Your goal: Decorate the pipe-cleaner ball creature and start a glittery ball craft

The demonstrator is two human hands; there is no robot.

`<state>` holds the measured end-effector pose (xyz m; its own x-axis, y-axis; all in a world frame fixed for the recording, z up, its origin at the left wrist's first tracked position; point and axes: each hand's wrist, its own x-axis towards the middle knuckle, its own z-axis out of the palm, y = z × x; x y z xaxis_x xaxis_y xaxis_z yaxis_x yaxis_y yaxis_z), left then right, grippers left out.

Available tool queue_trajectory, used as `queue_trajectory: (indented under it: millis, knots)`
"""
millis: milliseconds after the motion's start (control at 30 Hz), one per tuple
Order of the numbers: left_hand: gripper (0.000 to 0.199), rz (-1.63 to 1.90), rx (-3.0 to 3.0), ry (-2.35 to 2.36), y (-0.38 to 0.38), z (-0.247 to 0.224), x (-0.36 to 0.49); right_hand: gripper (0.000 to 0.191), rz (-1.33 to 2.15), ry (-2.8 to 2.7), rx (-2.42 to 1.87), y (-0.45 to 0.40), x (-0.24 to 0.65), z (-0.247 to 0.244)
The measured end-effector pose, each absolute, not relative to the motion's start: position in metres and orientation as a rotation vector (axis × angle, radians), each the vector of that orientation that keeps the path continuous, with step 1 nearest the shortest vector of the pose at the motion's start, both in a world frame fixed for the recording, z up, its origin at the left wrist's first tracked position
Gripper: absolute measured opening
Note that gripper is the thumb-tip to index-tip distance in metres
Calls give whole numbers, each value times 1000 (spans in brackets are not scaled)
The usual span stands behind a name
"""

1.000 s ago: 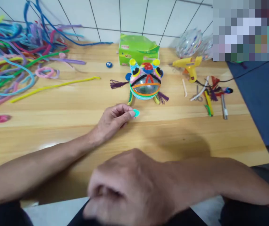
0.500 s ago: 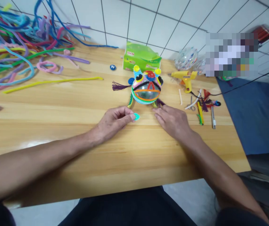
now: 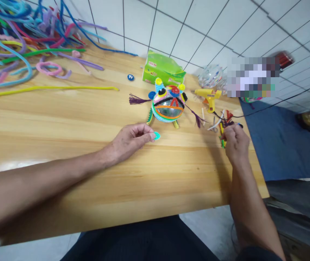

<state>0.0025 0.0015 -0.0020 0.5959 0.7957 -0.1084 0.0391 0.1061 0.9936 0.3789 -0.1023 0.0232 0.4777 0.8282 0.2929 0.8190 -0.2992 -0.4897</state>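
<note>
Turquoise disc, just in front of the pipe-cleaner-trimmed ball figure, is pinched at its edge between thumb and forefinger of the left hand; so slight a grip might let it slip. Right of the figure, the right hand could snag the black cord of the yellow glue gun, since both lie near. Right fingers curl over craft scraps; whether they hold anything, I cannot tell. Left forearm slants toward the figure; right arm reaches forward beside it.
</note>
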Motion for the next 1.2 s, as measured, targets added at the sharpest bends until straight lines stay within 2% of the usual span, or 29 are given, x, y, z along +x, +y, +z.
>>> queue_trajectory:
  millis: [67, 167, 267, 367, 467, 533, 633, 733, 900, 1200]
  knots:
    - [29, 644, 1372, 778, 2, -4, 2, 32, 24, -1256, -2102, -98, 390, 20]
    - [30, 632, 1372, 784, 2, -5, 2, 18, -5, -1206, -2111, -88, 394, 17]
    - [33, 637, 1374, 793, 2, -6, 2, 33, -154, -1329, -2131, -83, 382, 24]
    - [34, 646, 1387, 779, 2, -5, 2, 19, -231, -1458, -2070, -90, 352, 41]
    - [31, 656, 1389, 772, 1, -4, 2, 22, 21, -1466, -1981, -101, 309, 54]
    - [29, 663, 1371, 778, 1, -3, 3, 22, 343, -1468, -1890, -104, 280, 56]
    - [28, 669, 1333, 785, 0, -3, 3, 21, 748, -1428, -1759, -101, 242, 49]
    - [26, 675, 1318, 775, 1, -6, 4, 20, 969, -1409, -1656, -93, 217, 36]
    - [23, 701, 1328, 715, 2, -15, 4, 24, 1090, -1377, -1557, -81, 194, 12]
    - [21, 727, 1356, 634, -3, -16, 3, 28, 1008, -1359, -1544, -83, 191, -4]
